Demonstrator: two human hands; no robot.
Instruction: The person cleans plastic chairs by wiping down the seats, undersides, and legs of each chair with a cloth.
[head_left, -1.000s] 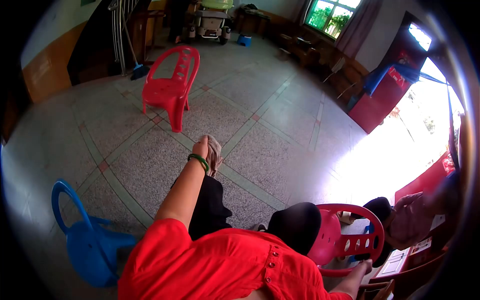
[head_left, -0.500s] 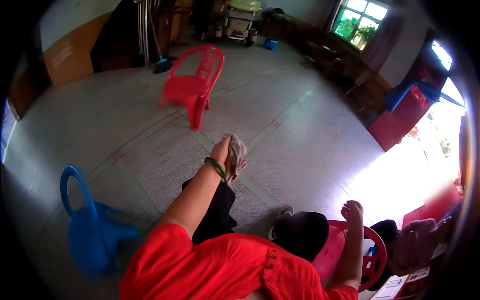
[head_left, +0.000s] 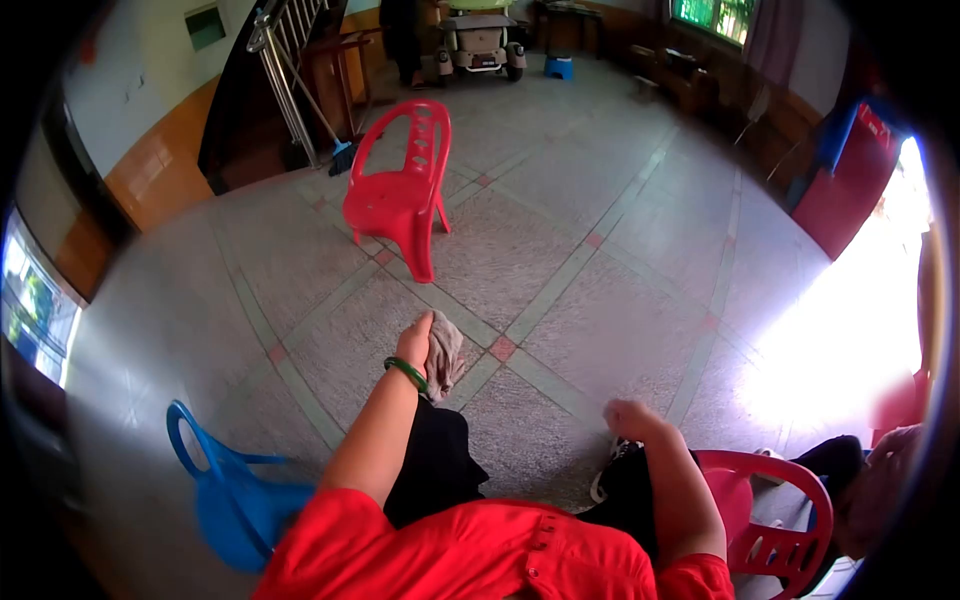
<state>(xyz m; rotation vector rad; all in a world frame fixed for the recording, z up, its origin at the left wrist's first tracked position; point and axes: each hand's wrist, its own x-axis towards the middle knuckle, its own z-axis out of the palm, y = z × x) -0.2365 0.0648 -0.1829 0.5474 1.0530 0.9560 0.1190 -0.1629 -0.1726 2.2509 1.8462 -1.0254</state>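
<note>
My left hand (head_left: 415,340), with a green bangle (head_left: 407,374) at the wrist, is closed on a crumpled greyish-brown cloth (head_left: 443,356). The cloth hangs from the fingers above the tiled floor. Held out over my right knee, my right hand (head_left: 638,420) has its fingers curled in, and nothing shows in it. Ahead of my left hand stands a red plastic chair (head_left: 398,195), upright and apart from the cloth.
A blue plastic chair (head_left: 235,500) is at my left, a red chair (head_left: 735,490) at my right with a person beside it. Farther off are a broom (head_left: 342,155), a stair railing (head_left: 285,90), a parked vehicle (head_left: 480,48), a blue stool (head_left: 559,68) and a bright doorway.
My view has turned, and the red chair ahead sits slightly lower in it. My right hand has moved inward from above the right-hand chair to over my knee. The left still grips the cloth.
</note>
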